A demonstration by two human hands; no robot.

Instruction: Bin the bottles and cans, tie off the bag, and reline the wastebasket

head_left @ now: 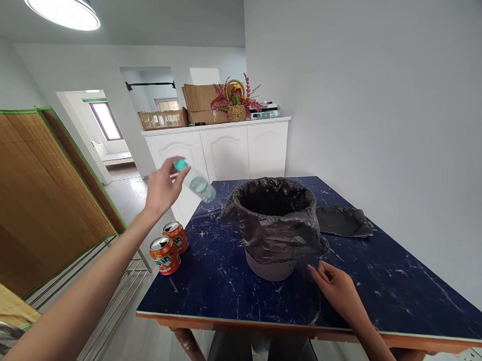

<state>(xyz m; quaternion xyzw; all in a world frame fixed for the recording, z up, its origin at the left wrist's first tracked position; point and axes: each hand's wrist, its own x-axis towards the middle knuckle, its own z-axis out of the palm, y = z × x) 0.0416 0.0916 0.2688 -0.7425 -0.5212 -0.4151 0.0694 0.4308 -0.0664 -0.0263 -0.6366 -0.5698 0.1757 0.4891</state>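
Pinching a plastic bottle (195,182), left hand (162,189) hovers near bin (267,264); right hand (336,289) lies spread on table (387,291)

White walls (359,66), white cabinet (224,149), ceiling lamp (63,12), bamboo screen (31,193).

Bin (267,264) and cans (169,247) stand on table (407,296).

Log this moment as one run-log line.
left hand: holds plastic bottle raised | right hand: on table by lined bin | two cans at edge
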